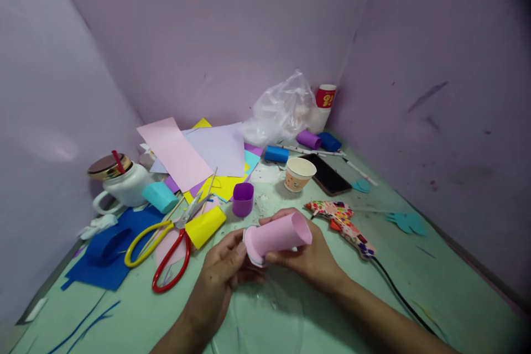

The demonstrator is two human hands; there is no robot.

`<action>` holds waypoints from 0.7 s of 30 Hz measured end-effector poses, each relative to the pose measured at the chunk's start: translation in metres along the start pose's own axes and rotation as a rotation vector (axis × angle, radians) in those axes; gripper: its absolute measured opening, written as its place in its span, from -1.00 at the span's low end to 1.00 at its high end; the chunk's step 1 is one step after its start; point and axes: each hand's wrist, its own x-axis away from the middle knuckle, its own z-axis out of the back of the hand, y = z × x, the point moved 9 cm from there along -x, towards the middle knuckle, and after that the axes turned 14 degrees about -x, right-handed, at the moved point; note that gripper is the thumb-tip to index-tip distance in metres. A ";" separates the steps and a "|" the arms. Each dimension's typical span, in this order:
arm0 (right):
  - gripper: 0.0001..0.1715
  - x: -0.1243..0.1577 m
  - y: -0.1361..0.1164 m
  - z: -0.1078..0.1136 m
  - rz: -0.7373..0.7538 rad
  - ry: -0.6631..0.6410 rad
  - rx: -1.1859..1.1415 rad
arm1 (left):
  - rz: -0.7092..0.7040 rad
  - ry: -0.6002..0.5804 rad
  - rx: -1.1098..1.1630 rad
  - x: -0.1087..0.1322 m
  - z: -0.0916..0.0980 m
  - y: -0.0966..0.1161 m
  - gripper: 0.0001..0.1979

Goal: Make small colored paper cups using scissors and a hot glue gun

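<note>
A: Where is the pink paper tube (279, 235)?
B: Between the two hands, low in the middle of the view, tilted with its open end toward the right.

A: How is it gripped?
B: The left hand (226, 264) pinches the edge of the round pink base (254, 248) at the tube's lower end. The right hand (310, 261) closes around the tube — thumb in front, the other fingers mostly hidden behind it.

A: What else is hard to make out?
B: The far side of the base is out of sight, and so are some left fingertips. Both forearms are cut off by the bottom edge, as is the black cord (400, 290) of the floral glue gun (346, 225). Whatever lies inside the clear plastic bag (282, 113) is only a pale blur, and the stacked paper sheets (219, 149) cover one another.

A: And the surface?
B: A pale green tabletop (136, 323), with blue strips (93, 323) at the lower left. Scissors (181, 224) lie beside a yellow paper tube (206, 227); a small paper cup (297, 182) stands near a dark phone (332, 177).

A: The room?
B: Lilac walls (224, 27) close in on three sides — the right one has dark smudges, and the upper right corner falls into black.
</note>
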 end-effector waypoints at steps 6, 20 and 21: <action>-0.38 0.005 -0.001 -0.014 0.007 -0.050 0.156 | 0.143 -0.018 -0.005 0.000 -0.006 -0.016 -0.73; -0.45 -0.018 0.002 0.028 -0.056 0.147 0.155 | 0.093 0.238 -0.311 -0.012 0.031 -0.006 -0.58; -0.43 -0.022 0.001 0.039 -0.041 0.208 0.186 | 0.054 0.292 -0.343 -0.012 0.036 0.000 -0.58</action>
